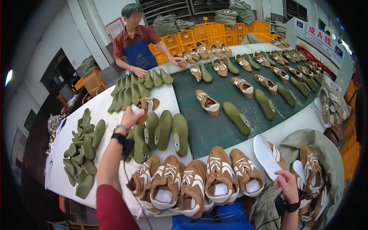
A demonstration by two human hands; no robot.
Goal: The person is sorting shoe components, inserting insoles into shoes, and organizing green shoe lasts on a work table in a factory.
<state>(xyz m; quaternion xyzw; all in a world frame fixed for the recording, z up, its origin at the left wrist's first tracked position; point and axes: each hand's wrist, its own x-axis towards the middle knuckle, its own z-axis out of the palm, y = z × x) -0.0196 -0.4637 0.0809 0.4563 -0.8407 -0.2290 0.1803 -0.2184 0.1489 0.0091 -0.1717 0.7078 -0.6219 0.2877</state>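
while the left hand (132, 116) grasps a shoe (150, 104) above the desk (163, 97), a loose hold could drop it onto the lasts (164, 130); farther right, a white-soled shoe (263, 153) tilts by the right hand (288, 186), whose grip i cannot tell.

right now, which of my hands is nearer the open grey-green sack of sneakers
Right: the right hand is by the sack, at its left; the left hand is farther off, over the white table, holding a brown-and-white sneaker.

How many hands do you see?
4: the left hand holding a brown shoe, the right hand by a white sole, a co-worker's hand near green forms, their other hand near far shoes. Others may be hidden.
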